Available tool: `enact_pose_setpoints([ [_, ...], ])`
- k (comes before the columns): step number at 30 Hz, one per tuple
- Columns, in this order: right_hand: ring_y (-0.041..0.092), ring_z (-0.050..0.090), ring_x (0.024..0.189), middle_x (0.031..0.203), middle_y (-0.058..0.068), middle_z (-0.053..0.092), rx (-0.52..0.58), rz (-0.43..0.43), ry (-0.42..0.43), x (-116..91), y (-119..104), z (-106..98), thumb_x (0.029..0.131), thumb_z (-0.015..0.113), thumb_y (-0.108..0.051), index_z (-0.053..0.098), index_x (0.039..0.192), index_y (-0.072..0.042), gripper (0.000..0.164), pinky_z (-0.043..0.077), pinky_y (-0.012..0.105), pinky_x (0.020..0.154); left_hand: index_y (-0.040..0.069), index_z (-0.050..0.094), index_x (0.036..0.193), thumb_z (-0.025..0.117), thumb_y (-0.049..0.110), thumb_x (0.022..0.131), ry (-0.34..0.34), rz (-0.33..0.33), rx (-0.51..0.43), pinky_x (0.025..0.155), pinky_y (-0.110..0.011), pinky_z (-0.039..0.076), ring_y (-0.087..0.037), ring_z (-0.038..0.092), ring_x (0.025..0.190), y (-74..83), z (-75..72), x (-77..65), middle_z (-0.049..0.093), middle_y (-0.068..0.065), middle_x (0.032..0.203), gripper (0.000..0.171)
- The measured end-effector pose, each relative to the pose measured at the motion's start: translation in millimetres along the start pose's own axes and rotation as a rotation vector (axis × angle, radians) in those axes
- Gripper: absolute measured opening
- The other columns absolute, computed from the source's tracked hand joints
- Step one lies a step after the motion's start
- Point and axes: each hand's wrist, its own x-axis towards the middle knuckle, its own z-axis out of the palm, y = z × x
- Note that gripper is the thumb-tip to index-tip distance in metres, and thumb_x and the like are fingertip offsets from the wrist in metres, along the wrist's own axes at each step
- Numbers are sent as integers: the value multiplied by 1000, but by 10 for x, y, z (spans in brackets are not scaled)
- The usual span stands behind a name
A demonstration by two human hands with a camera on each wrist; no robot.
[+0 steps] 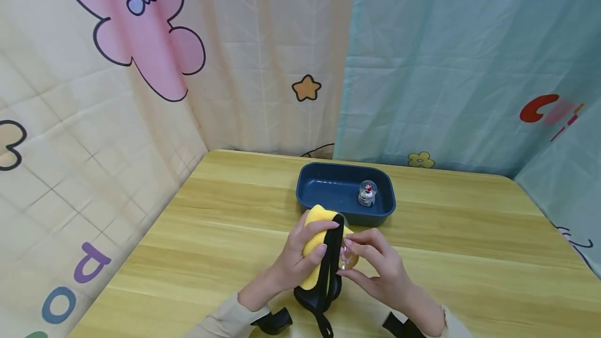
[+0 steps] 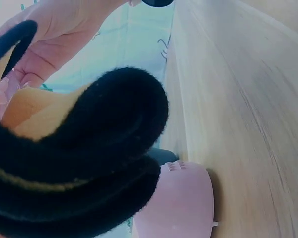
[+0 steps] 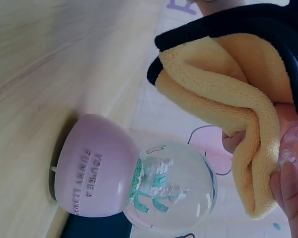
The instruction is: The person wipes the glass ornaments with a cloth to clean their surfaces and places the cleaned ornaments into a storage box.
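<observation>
My left hand (image 1: 300, 254) grips a folded yellow fleece piece with black edging (image 1: 315, 246); a black loop hangs from its lower end. With thumb and fingers my right hand (image 1: 382, 267) holds a small, clear pinkish piece (image 3: 294, 141) against the open side of the fleece. Most of that piece is hidden by fingers and fleece, and I cannot tell its kind. Beyond them on the table stands a snow globe with a pink base (image 3: 97, 166) and a white llama inside, mostly covered by the fleece in the head view.
A dark blue rectangular tub (image 1: 324, 192) sits toward the back of the wooden table (image 1: 225, 213). Inside it, at the right, is a small snow globe (image 1: 367, 193) with a white and red figure. Printed curtains (image 1: 263, 56) hang along the table's back and sides.
</observation>
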Motion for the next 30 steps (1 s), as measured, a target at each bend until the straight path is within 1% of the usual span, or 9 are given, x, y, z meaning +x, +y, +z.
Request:
enact_pose_setpoints([
  [4,17,57,85,90,17,55,9,45,-1,-23,-12,8,82,68,-32,63,94,7,41,48,9,86,13,49,122,38,34,99,6,-14,24,75,-24,51,-18,51,96,7,2,-26,48,-16,112,33],
  [7,15,57,85,91,17,55,47,84,1,-31,-2,4,81,69,-32,62,94,7,41,50,10,79,14,49,123,39,33,99,9,-24,36,75,-24,51,-18,51,96,11,8,-35,47,-16,112,33],
  [12,9,56,81,94,16,54,173,159,-11,-28,33,-31,79,72,-24,60,97,8,39,51,11,67,14,48,124,38,34,99,9,-2,64,75,-24,51,-18,49,96,14,14,-12,46,-16,112,33],
  [16,8,55,79,95,16,54,288,237,-15,-37,23,-35,76,74,-14,58,102,9,38,52,12,67,15,47,125,37,36,100,10,36,96,74,-23,51,-19,49,94,20,14,-2,45,-16,111,34],
  [19,7,55,82,94,16,53,381,346,-12,-26,-17,-36,72,75,0,58,106,9,39,54,14,70,15,46,125,37,38,99,16,69,130,74,-22,50,-19,48,94,27,10,5,45,-17,110,36],
  [23,3,58,83,93,11,54,467,539,-18,-7,-88,-53,70,71,15,57,108,7,42,55,16,72,15,46,125,38,38,99,27,121,182,75,-23,51,-20,49,95,38,1,16,45,-17,109,36],
  [25,2,59,82,93,9,54,503,610,-20,-1,-115,-60,72,67,18,55,107,10,38,55,17,72,14,46,125,38,37,99,29,142,202,75,-23,52,-21,49,95,45,-2,19,45,-18,109,35],
  [27,2,59,81,94,6,54,539,661,-21,3,-131,-63,75,64,17,53,107,13,34,55,17,72,14,46,124,39,36,99,28,151,218,75,-23,52,-21,49,95,55,-5,18,45,-18,109,35],
  [30,4,59,78,95,0,54,610,721,-21,3,-146,-64,79,60,16,50,107,15,30,56,19,68,14,45,124,39,36,99,23,161,238,76,-24,53,-22,50,95,70,-10,13,45,-18,110,34],
])
